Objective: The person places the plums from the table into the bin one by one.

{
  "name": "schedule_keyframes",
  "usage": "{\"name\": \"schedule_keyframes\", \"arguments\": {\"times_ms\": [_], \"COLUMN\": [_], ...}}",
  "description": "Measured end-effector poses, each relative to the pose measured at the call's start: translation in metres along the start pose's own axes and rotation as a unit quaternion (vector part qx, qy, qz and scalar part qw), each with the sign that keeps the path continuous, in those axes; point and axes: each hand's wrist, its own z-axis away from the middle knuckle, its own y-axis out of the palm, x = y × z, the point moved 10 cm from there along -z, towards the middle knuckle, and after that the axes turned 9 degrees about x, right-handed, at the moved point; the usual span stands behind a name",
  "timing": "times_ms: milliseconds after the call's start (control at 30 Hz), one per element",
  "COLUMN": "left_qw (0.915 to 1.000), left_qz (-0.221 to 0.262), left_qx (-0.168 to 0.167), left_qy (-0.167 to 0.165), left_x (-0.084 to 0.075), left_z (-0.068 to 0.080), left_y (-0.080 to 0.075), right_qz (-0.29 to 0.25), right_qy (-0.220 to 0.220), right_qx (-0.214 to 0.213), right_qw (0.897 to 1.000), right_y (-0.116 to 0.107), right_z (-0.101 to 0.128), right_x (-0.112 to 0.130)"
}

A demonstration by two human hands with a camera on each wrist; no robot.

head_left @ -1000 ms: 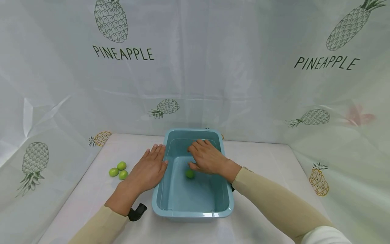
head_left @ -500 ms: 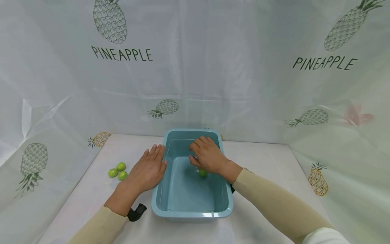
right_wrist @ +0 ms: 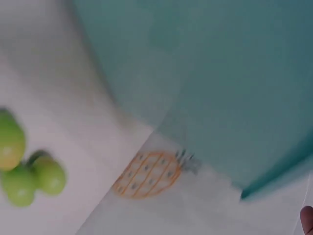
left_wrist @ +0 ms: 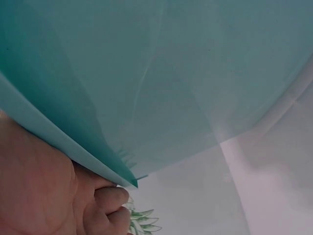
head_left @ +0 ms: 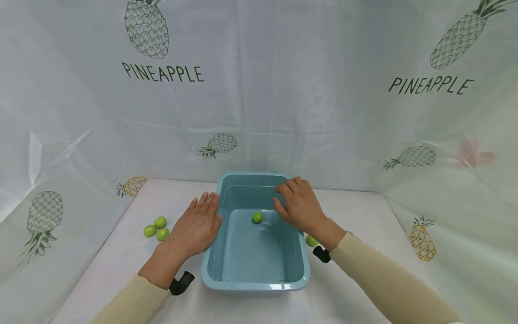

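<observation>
A light blue plastic basin (head_left: 255, 261) stands on the table, with one lime-like green fruit (head_left: 256, 218) on its floor. My left hand (head_left: 196, 225) rests along the basin's left rim, its fingers straight and together. My right hand (head_left: 301, 207) hovers over the right rim, fingers loosely bent, and no object shows in its grasp. Beneath the right wrist, beside the basin, another green fruit (head_left: 311, 240) is partly hidden. The right wrist view shows three green fruits there, including a front one (right_wrist: 19, 185).
Three more green fruits (head_left: 155, 228) lie clustered on the white-covered table (head_left: 178, 193), left of the basin. A pineapple-print sheet (head_left: 303, 112) hangs behind and along both sides. Each wrist wears a black camera mount, such as the left mount (head_left: 182, 282).
My right hand has moved right, from above the basin's inside to its right rim. The fruit in the basin has rolled about and shows fully now. My left hand stays in place.
</observation>
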Motion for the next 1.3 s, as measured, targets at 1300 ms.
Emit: {"name": "schedule_keyframes", "arguments": {"times_ms": [1300], "left_qw": [0.9996], "left_qz": [0.016], "left_qx": [0.002], "left_qy": [0.022], "left_x": [0.000], "left_z": [0.001], "left_y": [0.001], "right_qz": [0.162], "right_qy": [0.040], "right_qx": [0.130], "right_qw": [0.977], "right_y": [-0.030], "right_z": [0.281], "right_x": [-0.120]}}
